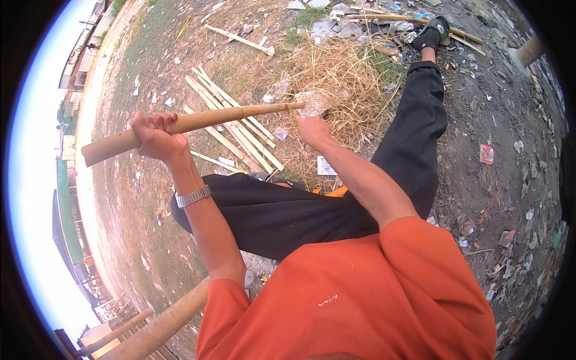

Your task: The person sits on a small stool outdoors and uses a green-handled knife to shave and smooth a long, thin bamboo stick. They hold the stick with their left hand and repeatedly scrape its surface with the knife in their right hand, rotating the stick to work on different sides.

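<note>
My left hand (157,135) is wrapped round a bamboo pole (210,119), near its thick left end. The pole lies across the view, held above the ground, and narrows toward its right tip. Close by that tip is my right hand (313,128), with its fingers closed. A small dark edge shows just beyond the fingers, but what they grip is hidden. Under and beyond the pole, several split bamboo strips (252,139) lie on the ground. A heap of dry straw-like shavings (342,78) is spread past my right hand.
My leg in black trousers (414,132) stretches out on the right, ending in a dark shoe (431,34). A long bamboo piece (384,17) lies at the far side. Thick bamboo poles (162,321) stand at lower left. Litter, such as a red packet (486,154), dots the ground.
</note>
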Demonstrator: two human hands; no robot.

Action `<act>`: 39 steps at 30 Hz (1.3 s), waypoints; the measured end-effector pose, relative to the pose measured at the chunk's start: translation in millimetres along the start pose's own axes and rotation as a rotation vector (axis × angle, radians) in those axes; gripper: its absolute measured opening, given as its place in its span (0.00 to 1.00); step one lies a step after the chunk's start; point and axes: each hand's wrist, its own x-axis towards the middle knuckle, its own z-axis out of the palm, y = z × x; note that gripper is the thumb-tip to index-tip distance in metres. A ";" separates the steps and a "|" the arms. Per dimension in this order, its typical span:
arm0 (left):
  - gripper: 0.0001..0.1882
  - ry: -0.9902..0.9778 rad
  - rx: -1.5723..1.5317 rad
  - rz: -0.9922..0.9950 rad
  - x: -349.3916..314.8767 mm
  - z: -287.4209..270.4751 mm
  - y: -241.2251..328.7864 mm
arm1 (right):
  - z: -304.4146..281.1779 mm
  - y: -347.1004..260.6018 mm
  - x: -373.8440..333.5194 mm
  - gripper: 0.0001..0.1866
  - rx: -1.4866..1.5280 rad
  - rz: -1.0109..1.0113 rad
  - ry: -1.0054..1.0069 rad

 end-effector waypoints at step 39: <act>0.22 -0.677 -0.158 -0.064 -16.6 2.5 -0.3 | -14.8 -14.8 -21.0 0.38 0.344 -0.100 -0.054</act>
